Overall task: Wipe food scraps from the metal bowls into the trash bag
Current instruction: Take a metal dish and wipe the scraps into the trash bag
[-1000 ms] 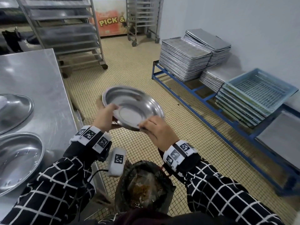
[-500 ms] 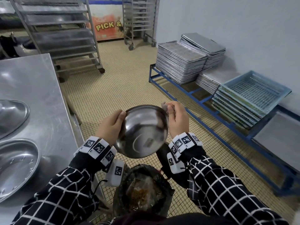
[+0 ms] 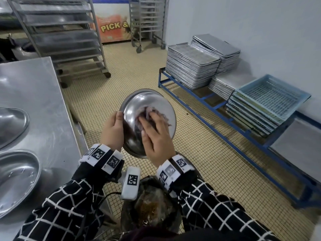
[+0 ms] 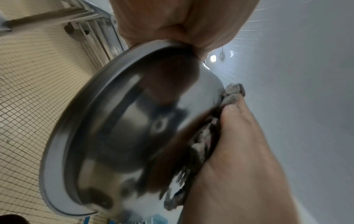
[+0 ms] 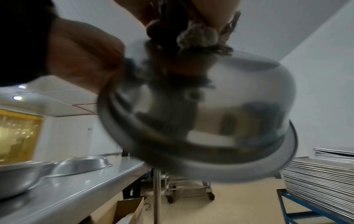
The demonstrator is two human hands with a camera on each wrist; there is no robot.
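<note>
A metal bowl (image 3: 149, 100) hangs tilted over the floor, its outer underside turned toward me. My left hand (image 3: 112, 129) grips its left rim, thumb on the outside. My right hand (image 3: 156, 138) lies flat on the bowl's outside and presses a grey cloth (image 3: 146, 110) against it. The left wrist view shows the bowl (image 4: 124, 128) with the cloth (image 4: 233, 94) sandwiched under the right hand (image 4: 239, 151). From the right wrist, the cloth (image 5: 197, 36) sits bunched on the bowl (image 5: 229, 113). A dark trash bag (image 3: 152, 211) with brown scraps stands open just below my wrists.
A steel table (image 3: 34, 93) at my left carries two more metal bowls (image 3: 10, 122) (image 3: 15, 178). A wheeled rack (image 3: 60, 32) stands behind it. To the right, a blue frame (image 3: 199, 100) bears stacked trays (image 3: 191, 66) and blue crates (image 3: 271, 96).
The bowl has been turned over, from open side up to underside facing me. My right hand has left the rim and now lies flat on the outside with the cloth.
</note>
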